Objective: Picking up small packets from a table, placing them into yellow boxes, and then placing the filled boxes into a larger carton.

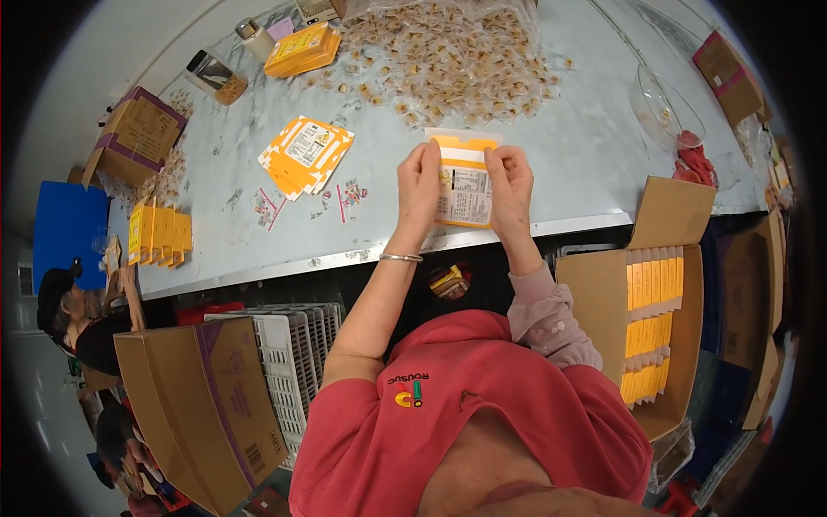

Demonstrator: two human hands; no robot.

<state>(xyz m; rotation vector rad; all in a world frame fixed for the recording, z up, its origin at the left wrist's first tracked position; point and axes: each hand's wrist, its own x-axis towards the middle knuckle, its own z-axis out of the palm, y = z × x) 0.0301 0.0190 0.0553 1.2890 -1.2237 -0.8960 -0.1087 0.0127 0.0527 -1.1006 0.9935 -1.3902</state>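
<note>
Between my two hands is a yellow-and-white carton [465, 185] with a printed panel, held upright over the table's front edge. My left hand [419, 191] pinches its left side, and my right hand [510, 189] grips the upper right corner. A pale flap sticks up along the carton's top. To the left on the table lies a fanned stack of flat yellow-and-white cartons [307, 157]. Past my hands spreads a large heap of small clear-wrapped pieces [457, 65].
An open cardboard box [594, 319] with rows of yellow cartons stands at my right. Left are a big cardboard box [172, 405], a white plastic crate [280, 370] and standing yellow cartons [159, 234]. A glass bowl [668, 108] sits at right. Other people work at far left.
</note>
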